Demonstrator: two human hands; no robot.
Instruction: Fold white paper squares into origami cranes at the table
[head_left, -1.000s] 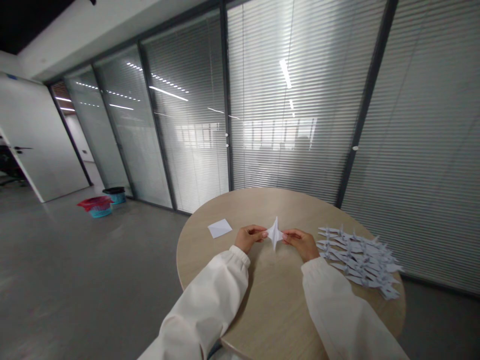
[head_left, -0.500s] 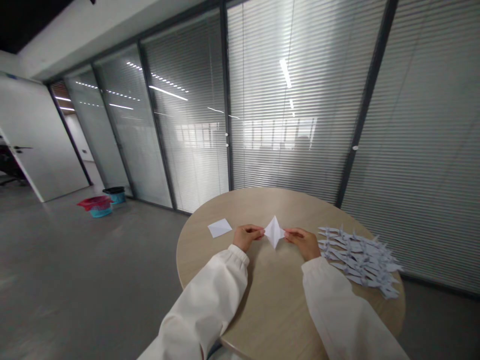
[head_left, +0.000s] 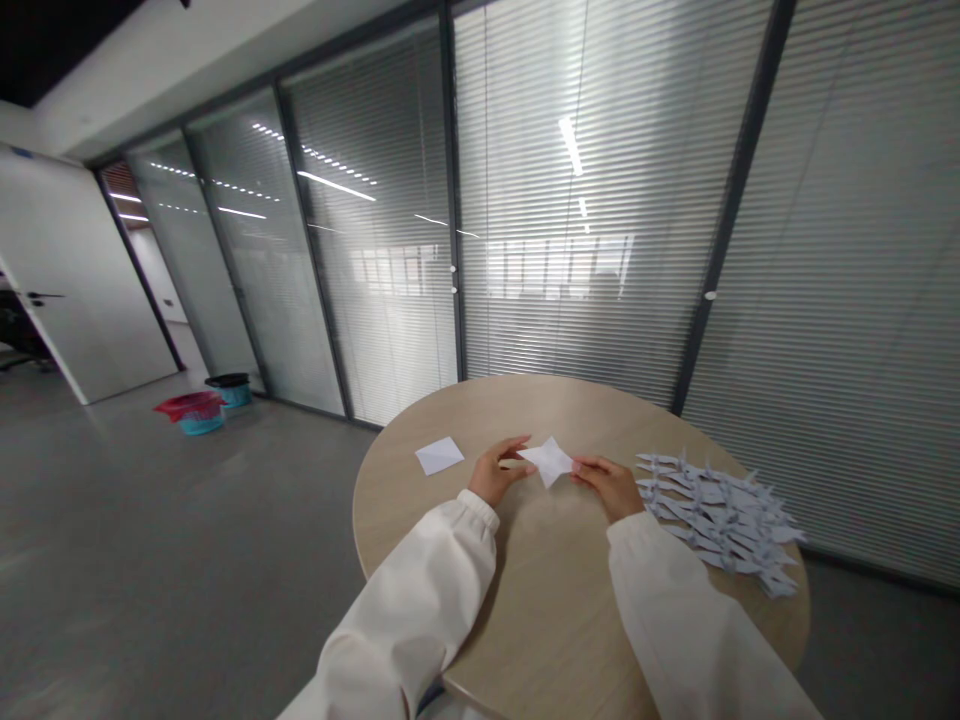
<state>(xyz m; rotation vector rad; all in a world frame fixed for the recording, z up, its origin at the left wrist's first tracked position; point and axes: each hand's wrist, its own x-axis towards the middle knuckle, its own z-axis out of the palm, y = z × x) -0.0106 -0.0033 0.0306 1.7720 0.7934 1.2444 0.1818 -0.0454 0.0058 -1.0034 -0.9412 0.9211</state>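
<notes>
Two hands work over a round wooden desk [head_left: 540, 600]: the right hand [head_left: 611, 487] has its grip clamped on one point of a folded white paper [head_left: 549, 461], held between the hands, while the left hand [head_left: 495, 475] has its grip apart, its fingers [head_left: 514, 447] spread just beside the paper's other point. A loose square sheet [head_left: 439, 455] lies left of them and a heap of paper cranes [head_left: 716, 520] lies right. Beyond the desk, a red-and-teal basket [head_left: 201, 416] and a black-rimmed bin [head_left: 231, 388] stand on the floor [head_left: 187, 560] near the slatted blinds [head_left: 600, 300].

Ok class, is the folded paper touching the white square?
Apart: in the head view, the left hand and tabletop lie between the folded paper and the white square.
</notes>
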